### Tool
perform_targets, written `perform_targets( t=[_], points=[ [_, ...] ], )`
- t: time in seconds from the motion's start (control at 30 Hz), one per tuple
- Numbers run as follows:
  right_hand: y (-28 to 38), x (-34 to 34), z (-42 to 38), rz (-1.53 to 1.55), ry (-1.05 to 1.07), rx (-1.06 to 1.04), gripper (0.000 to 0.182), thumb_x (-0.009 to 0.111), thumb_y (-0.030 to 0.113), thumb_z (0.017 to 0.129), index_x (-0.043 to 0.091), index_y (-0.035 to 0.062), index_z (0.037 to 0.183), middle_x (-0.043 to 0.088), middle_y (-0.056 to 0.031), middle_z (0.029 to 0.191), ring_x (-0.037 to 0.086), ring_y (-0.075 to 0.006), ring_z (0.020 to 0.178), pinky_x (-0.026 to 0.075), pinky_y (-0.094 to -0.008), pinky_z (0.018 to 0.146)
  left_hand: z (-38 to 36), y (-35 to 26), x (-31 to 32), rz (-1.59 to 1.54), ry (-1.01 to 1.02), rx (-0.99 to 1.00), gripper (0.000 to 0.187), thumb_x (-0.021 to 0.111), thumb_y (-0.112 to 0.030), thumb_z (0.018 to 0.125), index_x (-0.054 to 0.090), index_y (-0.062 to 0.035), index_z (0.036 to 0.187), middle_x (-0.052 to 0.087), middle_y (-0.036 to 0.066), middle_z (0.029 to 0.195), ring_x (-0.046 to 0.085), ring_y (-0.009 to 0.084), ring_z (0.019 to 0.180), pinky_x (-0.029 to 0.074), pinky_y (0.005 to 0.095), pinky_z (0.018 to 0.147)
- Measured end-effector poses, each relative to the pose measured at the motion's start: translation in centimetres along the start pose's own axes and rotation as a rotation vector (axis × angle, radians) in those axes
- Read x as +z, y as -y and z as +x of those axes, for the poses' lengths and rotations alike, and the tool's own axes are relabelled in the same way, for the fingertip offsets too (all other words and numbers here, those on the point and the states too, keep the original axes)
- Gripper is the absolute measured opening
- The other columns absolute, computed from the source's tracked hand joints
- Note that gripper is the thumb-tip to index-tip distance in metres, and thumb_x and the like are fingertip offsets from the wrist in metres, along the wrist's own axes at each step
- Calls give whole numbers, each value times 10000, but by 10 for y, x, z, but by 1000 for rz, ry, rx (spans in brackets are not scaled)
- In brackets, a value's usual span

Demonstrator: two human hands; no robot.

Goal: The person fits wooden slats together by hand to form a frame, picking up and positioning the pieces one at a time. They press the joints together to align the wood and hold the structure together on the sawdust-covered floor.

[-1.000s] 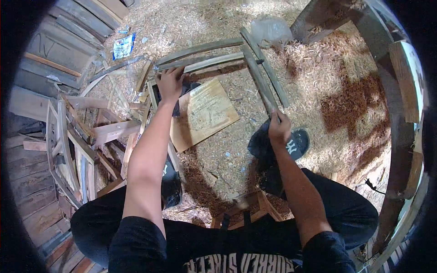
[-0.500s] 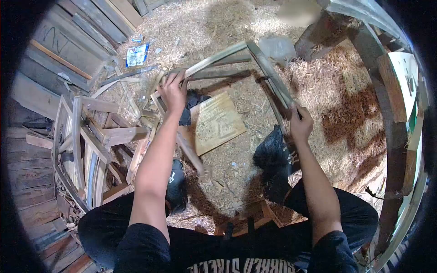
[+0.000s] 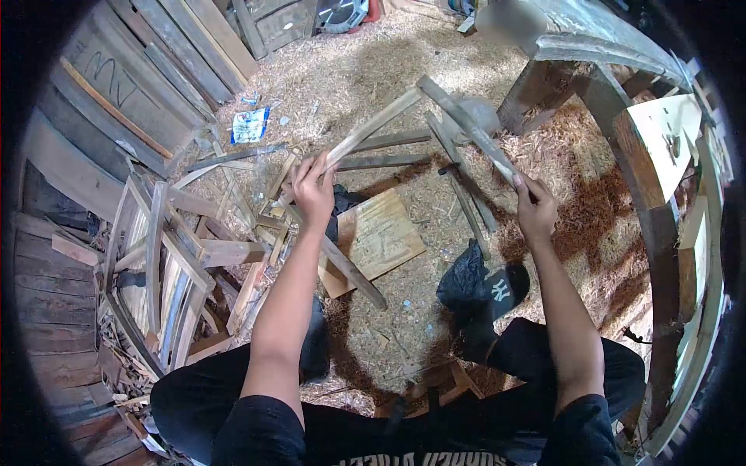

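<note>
My left hand (image 3: 313, 190) is closed around one side of an angled wooden frame (image 3: 373, 124) made of thin strips. The frame's far corner points away from me, and one strip slants down from my left hand towards my feet. My right hand (image 3: 536, 208) pinches the end of the frame's right-hand strip between thumb and fingers. Beneath it on the floor lies a flat wooden board (image 3: 385, 237), partly covered by the slanting strip. What looks like a hammer (image 3: 468, 211) rests between the board and my right hand.
A black plastic bag (image 3: 464, 273) lies by my right foot. Wood scraps and built frames (image 3: 179, 256) are heaped at left. Planks (image 3: 116, 85) lean along the left wall. A blue-white packet (image 3: 250, 126) lies on the shavings, with a circular saw (image 3: 340, 15) far back. Timber structure (image 3: 660, 241) stands right.
My right hand has moved right and the frame has opened wider, its right strip swinging outward. The slanting strip now crosses the board. My view has tilted up, showing the saw.
</note>
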State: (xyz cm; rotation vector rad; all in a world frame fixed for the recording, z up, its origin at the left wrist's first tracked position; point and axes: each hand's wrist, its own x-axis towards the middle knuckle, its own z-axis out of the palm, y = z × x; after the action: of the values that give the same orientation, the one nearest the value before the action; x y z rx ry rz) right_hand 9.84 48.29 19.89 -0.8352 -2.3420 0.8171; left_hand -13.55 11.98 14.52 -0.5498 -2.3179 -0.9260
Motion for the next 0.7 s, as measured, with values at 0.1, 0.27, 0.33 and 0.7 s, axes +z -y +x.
perform_targets(
  t=[0.1,0.27,0.33,0.7],
  points=[
    [-2,-1,5,10,-17,-119,280,707,315,984,784,147,1196,700,-109,933,696,-279,842,530,-375,774,-1,7,-3,-22,-12,-11,338,813,-154,852,782,-139,1189,733,80,1109,644,297,1052,429,454,969],
    [11,-11,9,16,-23,-165,270,726,271,967,784,138,1194,708,-120,937,697,-278,839,534,-365,779,-7,16,-5,-72,-48,-66,347,832,-176,835,793,-159,1180,720,93,1126,621,328,1062,404,487,999],
    [21,-19,11,27,-26,-212,266,733,253,960,784,130,1191,711,-123,937,698,-279,833,536,-361,768,-7,11,-12,-79,-62,-66,350,835,-154,829,792,-143,1176,720,99,1113,621,330,1048,430,477,972],
    [55,-39,24,24,-46,-469,240,743,153,935,788,94,1163,709,-146,899,702,-280,795,538,-362,712,-15,-20,-42,-136,-202,-135,337,845,-80,809,786,-46,1139,738,127,1060,660,321,1005,497,439,931]
  ],
)
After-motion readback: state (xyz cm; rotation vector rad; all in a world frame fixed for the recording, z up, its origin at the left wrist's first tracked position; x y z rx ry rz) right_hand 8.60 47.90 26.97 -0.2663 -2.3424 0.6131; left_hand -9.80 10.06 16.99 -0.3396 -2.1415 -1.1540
